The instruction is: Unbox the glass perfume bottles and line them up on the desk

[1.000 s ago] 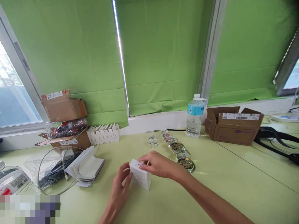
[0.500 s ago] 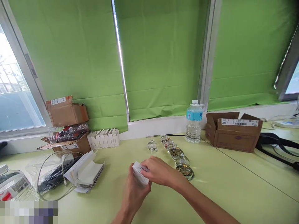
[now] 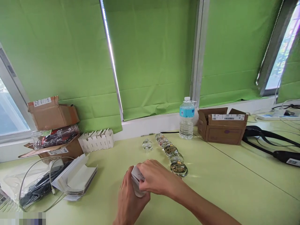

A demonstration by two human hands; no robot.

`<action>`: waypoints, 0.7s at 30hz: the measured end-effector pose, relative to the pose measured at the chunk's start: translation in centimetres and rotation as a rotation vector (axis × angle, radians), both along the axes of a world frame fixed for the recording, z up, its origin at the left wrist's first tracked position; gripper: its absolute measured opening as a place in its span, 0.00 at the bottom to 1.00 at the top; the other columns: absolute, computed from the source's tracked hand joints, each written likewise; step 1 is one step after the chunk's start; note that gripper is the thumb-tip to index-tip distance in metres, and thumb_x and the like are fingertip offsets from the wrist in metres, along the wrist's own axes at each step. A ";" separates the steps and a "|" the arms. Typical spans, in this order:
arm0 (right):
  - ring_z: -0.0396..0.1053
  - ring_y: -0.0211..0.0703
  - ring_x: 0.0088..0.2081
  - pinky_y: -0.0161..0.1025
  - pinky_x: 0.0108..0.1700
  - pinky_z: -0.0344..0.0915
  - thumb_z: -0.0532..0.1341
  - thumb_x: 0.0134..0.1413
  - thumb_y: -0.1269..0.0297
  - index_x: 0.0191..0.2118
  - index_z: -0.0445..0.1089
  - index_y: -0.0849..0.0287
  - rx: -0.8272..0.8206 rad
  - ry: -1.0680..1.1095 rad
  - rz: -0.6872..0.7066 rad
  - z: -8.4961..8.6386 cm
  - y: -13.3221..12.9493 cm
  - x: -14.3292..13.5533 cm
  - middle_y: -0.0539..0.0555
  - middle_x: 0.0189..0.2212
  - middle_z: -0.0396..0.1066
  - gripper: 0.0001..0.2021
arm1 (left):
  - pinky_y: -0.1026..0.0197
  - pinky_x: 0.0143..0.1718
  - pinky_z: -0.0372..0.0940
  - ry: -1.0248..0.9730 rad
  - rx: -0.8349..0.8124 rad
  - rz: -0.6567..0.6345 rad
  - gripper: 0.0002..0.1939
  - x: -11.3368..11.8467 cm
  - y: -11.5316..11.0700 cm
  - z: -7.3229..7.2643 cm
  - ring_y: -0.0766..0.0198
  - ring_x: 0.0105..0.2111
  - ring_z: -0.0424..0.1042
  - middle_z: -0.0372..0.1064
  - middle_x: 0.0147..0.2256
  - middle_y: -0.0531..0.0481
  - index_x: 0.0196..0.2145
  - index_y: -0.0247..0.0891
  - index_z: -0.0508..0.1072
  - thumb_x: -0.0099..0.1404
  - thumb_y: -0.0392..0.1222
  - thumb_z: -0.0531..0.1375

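Note:
A small white carton (image 3: 138, 184) with printing on it is held tilted in front of me. My left hand (image 3: 130, 197) is wrapped round its side and bottom. At its upper end, my right hand (image 3: 156, 178) is closed, with the fingers on the edge; what lies under them is hidden. Just beyond my hands stands a clear glass ornament-like bottle (image 3: 147, 144). To its right runs a row of round glass bottles (image 3: 179, 168), some with dark and gold patterns inside.
White cartons (image 3: 96, 141) stand in a row at the back left, near brown boxes (image 3: 56, 114). Folded white card (image 3: 75, 179) and a bagged cable (image 3: 38, 184) lie left. A water bottle (image 3: 187, 120), brown box (image 3: 222, 127) and black strap (image 3: 269, 140) are right.
The view has swung right, so the table things appear further left. My right hand's fingers have moved further over the carton's upper end, and my left hand still holds it.

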State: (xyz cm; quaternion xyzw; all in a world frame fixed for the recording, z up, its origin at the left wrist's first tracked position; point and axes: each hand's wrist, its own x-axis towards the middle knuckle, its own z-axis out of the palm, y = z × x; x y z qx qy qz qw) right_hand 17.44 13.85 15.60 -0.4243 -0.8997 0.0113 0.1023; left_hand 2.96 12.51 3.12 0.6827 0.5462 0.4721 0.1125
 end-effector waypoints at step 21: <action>0.64 0.39 0.29 0.34 0.30 0.52 0.52 0.56 0.65 0.35 0.71 0.61 -0.160 0.320 0.000 -1.0 4.1 1.4 0.52 0.25 0.71 0.11 | 0.50 0.49 0.62 -0.227 -0.159 -0.076 0.33 -2.4 0.0 1.2 0.50 0.49 0.67 0.65 0.53 0.38 0.58 0.39 0.55 0.59 0.52 0.60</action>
